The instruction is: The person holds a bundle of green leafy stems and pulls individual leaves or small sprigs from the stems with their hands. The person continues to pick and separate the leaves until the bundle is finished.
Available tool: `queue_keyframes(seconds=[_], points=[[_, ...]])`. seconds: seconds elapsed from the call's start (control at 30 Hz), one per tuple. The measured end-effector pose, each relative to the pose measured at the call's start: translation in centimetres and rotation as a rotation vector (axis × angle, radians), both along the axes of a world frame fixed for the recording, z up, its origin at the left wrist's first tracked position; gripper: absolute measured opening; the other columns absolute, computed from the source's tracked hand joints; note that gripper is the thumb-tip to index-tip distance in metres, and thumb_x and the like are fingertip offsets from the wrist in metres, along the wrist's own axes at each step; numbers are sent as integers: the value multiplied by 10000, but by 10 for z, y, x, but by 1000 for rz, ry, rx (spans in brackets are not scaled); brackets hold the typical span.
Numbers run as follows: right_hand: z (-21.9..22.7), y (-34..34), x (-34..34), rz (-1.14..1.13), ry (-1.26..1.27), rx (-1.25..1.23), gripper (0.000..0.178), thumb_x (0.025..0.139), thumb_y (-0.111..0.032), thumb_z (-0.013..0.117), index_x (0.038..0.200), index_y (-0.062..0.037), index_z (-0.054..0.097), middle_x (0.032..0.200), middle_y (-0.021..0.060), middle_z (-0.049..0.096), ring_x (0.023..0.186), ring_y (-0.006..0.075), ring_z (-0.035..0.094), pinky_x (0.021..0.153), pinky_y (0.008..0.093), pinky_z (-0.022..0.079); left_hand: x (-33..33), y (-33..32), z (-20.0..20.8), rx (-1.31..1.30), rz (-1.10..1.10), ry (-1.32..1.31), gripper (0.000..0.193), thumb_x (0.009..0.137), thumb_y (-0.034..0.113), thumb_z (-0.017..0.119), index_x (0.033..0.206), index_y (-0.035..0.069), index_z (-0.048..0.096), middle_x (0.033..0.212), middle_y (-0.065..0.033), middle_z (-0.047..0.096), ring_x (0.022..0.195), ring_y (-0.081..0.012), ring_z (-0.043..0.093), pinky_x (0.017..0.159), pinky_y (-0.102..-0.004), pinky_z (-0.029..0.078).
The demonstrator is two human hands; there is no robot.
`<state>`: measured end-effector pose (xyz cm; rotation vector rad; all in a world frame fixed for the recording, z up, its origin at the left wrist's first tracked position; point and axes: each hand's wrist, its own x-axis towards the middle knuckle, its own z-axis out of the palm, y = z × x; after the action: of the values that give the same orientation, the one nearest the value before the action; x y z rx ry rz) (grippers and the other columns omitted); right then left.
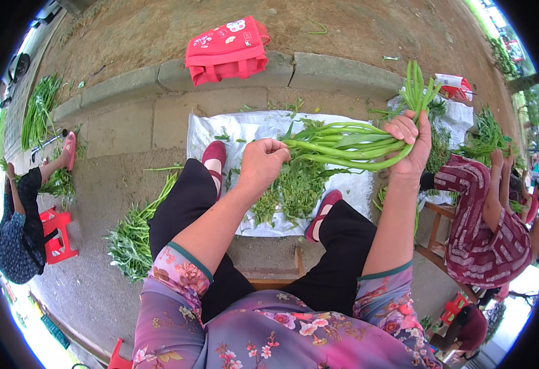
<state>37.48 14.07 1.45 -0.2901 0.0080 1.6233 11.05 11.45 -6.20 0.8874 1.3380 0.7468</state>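
Note:
My right hand [412, 144] is wrapped round a bunch of long-stemmed leafy greens [349, 146]. Pale green stem ends stick up above the fist, while the rest of the bunch bends across to the left. At its left end my left hand [260, 163] pinches the tips between thumb and fingers; the exact piece in the pinch is hard to make out. Beneath the bunch, loose torn leaves [294, 194] lie heaped on a white plastic sheet [205, 129] between my feet.
A pile of uncut greens [134, 237] lies left of my leg. Ahead, a red bag [229, 52] rests on the stone kerb [343, 74]. Other people sit at both sides, one by a red stool [57, 234] on the left, another in a patterned maroon outfit [484, 246] on the right.

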Motion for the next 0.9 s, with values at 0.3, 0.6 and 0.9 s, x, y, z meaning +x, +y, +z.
queue_keyframes(seconds=[0.3,0.6,0.9], points=[[-2,-1,0,0,-52,-7,247,902,-251,519,815,-22,555,538,-11,407,452,116,389,536,292,346,-9,3,-4,-300,125,-286,83,802,84,594,863,29,608,755,-48,628,628,-69,538,575,-190,433],[-5,-1,-1,-33,-55,-21,242,898,-249,525,807,-27,554,534,-13,400,449,115,385,534,294,351,-8,2,-1,-365,258,-355,63,806,69,579,851,28,599,736,-35,609,597,-69,515,544,-196,421],[1,-1,0,-74,-132,1,215,903,-199,507,800,-10,498,530,-38,355,434,88,351,530,267,342,-3,-1,-6,-293,222,-297,111,755,55,615,850,2,596,704,-44,601,567,-80,506,524,-216,421]])
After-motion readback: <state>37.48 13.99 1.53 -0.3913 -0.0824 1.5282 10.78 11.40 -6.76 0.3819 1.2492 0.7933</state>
